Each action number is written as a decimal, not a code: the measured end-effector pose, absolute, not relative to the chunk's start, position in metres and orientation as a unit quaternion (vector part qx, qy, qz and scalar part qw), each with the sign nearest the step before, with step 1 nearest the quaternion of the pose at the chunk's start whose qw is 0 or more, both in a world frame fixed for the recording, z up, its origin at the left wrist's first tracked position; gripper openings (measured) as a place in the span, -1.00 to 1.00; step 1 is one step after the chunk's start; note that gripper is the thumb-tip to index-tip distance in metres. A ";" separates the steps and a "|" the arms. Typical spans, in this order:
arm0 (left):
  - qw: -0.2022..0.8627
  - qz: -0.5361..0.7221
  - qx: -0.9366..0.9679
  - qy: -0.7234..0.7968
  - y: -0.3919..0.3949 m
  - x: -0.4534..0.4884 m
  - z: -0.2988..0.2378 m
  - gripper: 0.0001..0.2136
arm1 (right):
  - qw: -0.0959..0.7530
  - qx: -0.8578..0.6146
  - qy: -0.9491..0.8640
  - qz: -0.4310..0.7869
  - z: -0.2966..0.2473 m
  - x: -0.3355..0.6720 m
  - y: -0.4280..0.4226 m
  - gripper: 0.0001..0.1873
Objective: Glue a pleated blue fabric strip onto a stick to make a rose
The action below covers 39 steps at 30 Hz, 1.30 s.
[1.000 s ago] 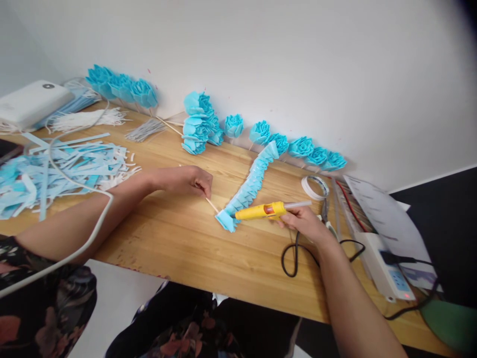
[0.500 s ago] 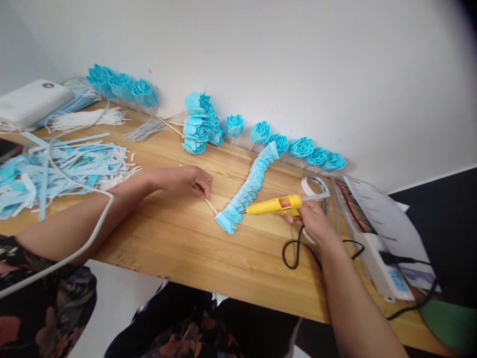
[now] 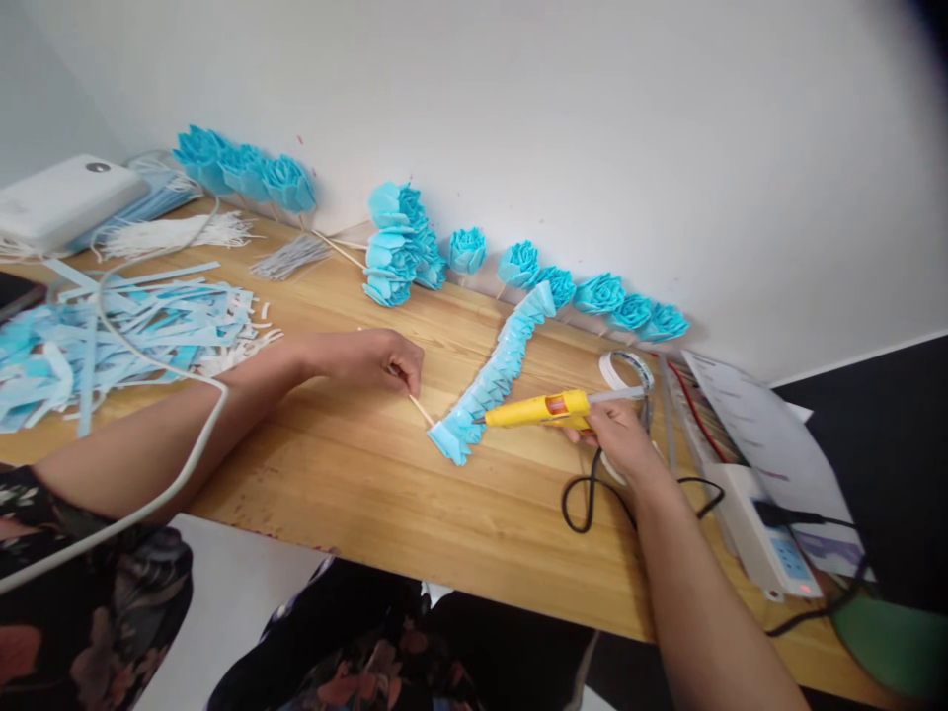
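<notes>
Right hand (image 3: 616, 434) around glue gun (image 3: 539, 409), nozzle at folded strip (image 3: 495, 373).

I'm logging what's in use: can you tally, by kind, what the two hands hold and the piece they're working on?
glue gun, in right hand: 1
wooden stick, in left hand: 1
blue folded strip: 1
Total: 3

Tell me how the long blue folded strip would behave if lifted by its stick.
Probably floppy: the folded strip lies curved on the table. Likely light, being thin overlapping pieces. It may sag from the thin stick the left hand pinches.
</notes>
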<state>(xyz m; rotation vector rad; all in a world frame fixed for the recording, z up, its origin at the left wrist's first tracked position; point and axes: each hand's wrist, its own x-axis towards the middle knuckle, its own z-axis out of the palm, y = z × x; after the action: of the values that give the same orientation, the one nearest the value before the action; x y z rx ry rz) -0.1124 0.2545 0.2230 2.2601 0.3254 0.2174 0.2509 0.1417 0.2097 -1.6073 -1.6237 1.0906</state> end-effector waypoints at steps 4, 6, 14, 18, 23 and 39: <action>0.409 0.090 0.899 0.126 0.254 -0.113 0.224 -0.86 | 0.276 -0.604 -0.635 0.394 0.209 0.251 0.143 -0.63; 0.410 0.087 0.899 0.126 0.254 -0.113 0.224 -0.86 | 0.271 -0.606 -0.639 0.388 0.210 0.251 0.143 -0.62; 0.409 0.084 0.899 0.128 0.254 -0.112 0.223 -0.85 | 0.262 -0.612 -0.648 0.370 0.213 0.249 0.143 -0.63; 0.411 0.084 0.899 0.126 0.254 -0.113 0.223 -0.85 | 0.266 -0.615 -0.647 0.364 0.213 0.248 0.143 -0.62; 0.413 0.083 0.898 0.128 0.254 -0.113 0.223 -0.85 | 0.268 -0.610 -0.651 0.364 0.213 0.249 0.142 -0.62; 0.407 0.086 0.901 0.125 0.255 -0.113 0.221 -0.84 | 0.374 -0.604 -0.582 0.396 0.208 0.252 0.140 -0.65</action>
<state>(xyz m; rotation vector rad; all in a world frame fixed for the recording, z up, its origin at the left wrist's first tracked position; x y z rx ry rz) -0.1128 0.2550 0.2209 2.2720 0.3156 0.2163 0.2522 0.1404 0.2083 -1.5454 -1.4903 1.0131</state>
